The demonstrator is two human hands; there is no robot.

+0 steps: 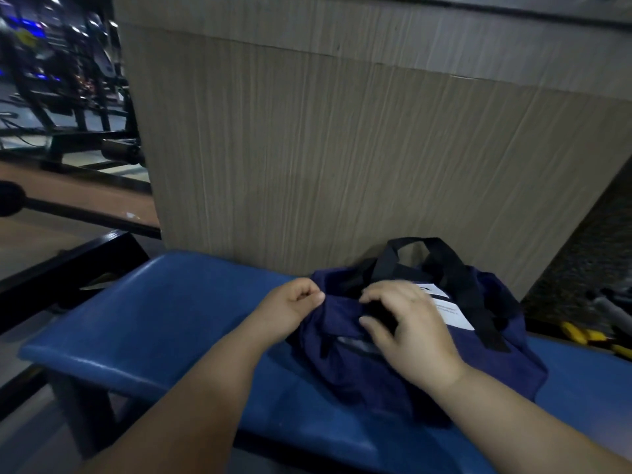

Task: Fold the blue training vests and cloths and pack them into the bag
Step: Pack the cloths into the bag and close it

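left hand (pixel 290 309) pinching navy bag (pixel 369 381), right hand (pixel 410 325) gripping its top

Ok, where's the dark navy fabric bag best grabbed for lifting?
By the black strap handle arching upright at the rear of the dark navy fabric bag, probably from above, hooking under the loop; the soft body slumps on the blue padded bench.

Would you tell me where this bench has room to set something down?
Bare: the bench left of the bag, to its rounded end, and a strip right of it. Crowded: the bag's mouth, gripped by left hand and right hand.
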